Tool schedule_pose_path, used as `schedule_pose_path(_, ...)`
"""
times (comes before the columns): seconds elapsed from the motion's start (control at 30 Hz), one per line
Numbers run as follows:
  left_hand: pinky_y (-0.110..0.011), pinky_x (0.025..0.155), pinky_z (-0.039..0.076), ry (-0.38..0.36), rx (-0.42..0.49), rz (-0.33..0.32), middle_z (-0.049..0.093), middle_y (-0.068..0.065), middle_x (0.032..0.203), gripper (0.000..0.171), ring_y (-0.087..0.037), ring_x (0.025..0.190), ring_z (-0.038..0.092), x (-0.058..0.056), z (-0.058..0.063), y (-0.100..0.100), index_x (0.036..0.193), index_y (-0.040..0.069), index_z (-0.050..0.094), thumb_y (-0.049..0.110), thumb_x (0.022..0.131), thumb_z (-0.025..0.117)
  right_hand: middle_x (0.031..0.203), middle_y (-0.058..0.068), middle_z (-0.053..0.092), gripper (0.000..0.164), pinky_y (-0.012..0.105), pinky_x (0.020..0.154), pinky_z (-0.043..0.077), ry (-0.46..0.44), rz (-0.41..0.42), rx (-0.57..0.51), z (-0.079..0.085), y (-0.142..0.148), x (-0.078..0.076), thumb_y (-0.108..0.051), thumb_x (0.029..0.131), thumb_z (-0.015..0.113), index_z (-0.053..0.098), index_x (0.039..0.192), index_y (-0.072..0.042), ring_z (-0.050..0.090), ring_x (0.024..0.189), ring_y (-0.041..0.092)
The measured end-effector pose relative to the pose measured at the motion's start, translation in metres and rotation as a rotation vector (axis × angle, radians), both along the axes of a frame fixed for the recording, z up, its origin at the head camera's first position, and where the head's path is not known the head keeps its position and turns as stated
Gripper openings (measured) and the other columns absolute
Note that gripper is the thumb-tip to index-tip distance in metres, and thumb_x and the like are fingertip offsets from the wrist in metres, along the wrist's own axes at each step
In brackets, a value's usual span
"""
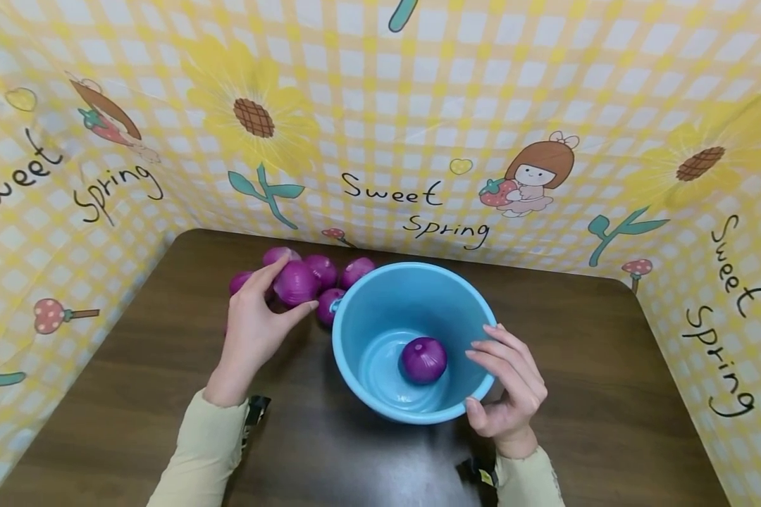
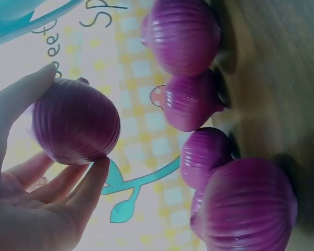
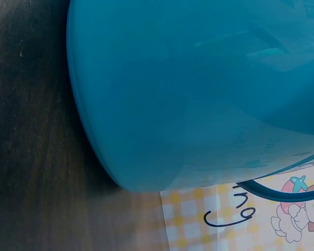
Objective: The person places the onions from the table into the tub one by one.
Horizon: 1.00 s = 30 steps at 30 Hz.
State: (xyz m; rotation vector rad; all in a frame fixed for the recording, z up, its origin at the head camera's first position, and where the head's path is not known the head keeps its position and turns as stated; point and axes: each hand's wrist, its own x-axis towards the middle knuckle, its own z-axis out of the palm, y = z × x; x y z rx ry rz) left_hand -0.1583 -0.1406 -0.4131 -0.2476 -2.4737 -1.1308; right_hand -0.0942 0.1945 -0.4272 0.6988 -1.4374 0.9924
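Note:
My left hand (image 1: 254,327) holds a purple onion (image 1: 296,284) between thumb and fingertips. In the left wrist view the same onion (image 2: 76,121) appears raised off the table, apart from the others. A blue bucket (image 1: 412,273) stands upright on the table, with one onion (image 1: 424,360) on its floor. My right hand (image 1: 510,377) grips the bucket's right rim, its fingers reaching over the edge and the thumb at the near side. The right wrist view shows the bucket's outer wall (image 3: 172,104); the right hand is out of that view.
Several more onions (image 1: 357,271) cluster on the dark wooden table (image 1: 583,338), left of and behind the bucket. One onion (image 1: 330,308) sits close against the bucket's left side. A yellow checked cloth (image 1: 380,120) rises around the table's back and sides.

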Motion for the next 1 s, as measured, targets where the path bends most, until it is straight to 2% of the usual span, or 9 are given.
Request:
schedule_pose_path(0.3, -0.054, 0.094, 0.053, 0.058, 0.097, 0.024, 0.06, -0.009, 0.138, 0.078, -0.032, 0.122, 0.059, 0.005, 0.007, 0.006, 0.144, 0.013, 0.06, 0.025, 0.075, 0.094, 0.077, 0.022, 0.07, 0.057, 0.047, 0.095, 0.054, -0.033, -0.007, 0.015, -0.003, 0.001, 0.0, -0.048, 0.089, 0.065, 0.074, 0.076, 0.006, 0.069, 0.084, 0.043)
schedule_pose_path(0.5, -0.05, 0.093, 0.055, 0.084, 0.188, 0.027, 0.063, -0.002, 0.134, 0.078, -0.022, 0.117, 0.061, 0.01, 0.013, 0.012, 0.143, 0.017, 0.061, 0.026, 0.073, 0.095, 0.077, 0.022, 0.07, 0.058, 0.047, 0.094, 0.055, -0.037, -0.013, 0.012, -0.003, 0.002, 0.0, -0.049, 0.089, 0.065, 0.073, 0.075, 0.006, 0.069, 0.084, 0.042)
schedule_pose_path(0.6, -0.045, 0.093, 0.056, 0.087, 0.205, 0.031, 0.063, 0.002, 0.133, 0.078, -0.018, 0.116, 0.06, 0.013, 0.016, 0.014, 0.142, 0.02, 0.061, 0.027, 0.073, 0.095, 0.077, 0.022, 0.07, 0.058, 0.047, 0.094, 0.055, -0.035, -0.011, 0.01, -0.003, 0.002, 0.0, -0.049, 0.089, 0.065, 0.073, 0.075, 0.006, 0.069, 0.084, 0.042)
schedule_pose_path(0.73, -0.032, 0.093, 0.055, 0.087, 0.222, 0.029, 0.063, 0.005, 0.133, 0.078, -0.016, 0.116, 0.06, 0.015, 0.019, 0.017, 0.142, 0.022, 0.061, 0.025, 0.073, 0.095, 0.077, 0.023, 0.07, 0.058, 0.046, 0.094, 0.055, -0.032, -0.011, 0.011, -0.003, 0.003, 0.0, -0.049, 0.089, 0.065, 0.073, 0.075, 0.007, 0.069, 0.084, 0.042)
schedule_pose_path(0.9, -0.022, 0.093, 0.052, 0.121, 0.266, 0.027, 0.063, 0.005, 0.133, 0.078, -0.015, 0.116, 0.061, 0.022, 0.028, 0.023, 0.14, 0.016, 0.062, 0.014, 0.07, 0.097, 0.077, 0.023, 0.07, 0.058, 0.047, 0.094, 0.055, -0.025, -0.009, 0.008, -0.002, 0.002, -0.001, -0.049, 0.089, 0.065, 0.073, 0.075, 0.006, 0.068, 0.083, 0.043)
schedule_pose_path(1.0, -0.021, 0.093, 0.052, 0.152, 0.3, 0.012, 0.064, -0.003, 0.132, 0.078, -0.02, 0.114, 0.063, 0.03, 0.041, 0.031, 0.137, 0.007, 0.062, 0.003, 0.067, 0.096, 0.076, 0.023, 0.07, 0.059, 0.047, 0.094, 0.055, -0.027, -0.011, 0.005, -0.001, 0.001, 0.0, -0.05, 0.089, 0.065, 0.073, 0.074, 0.006, 0.068, 0.083, 0.043)
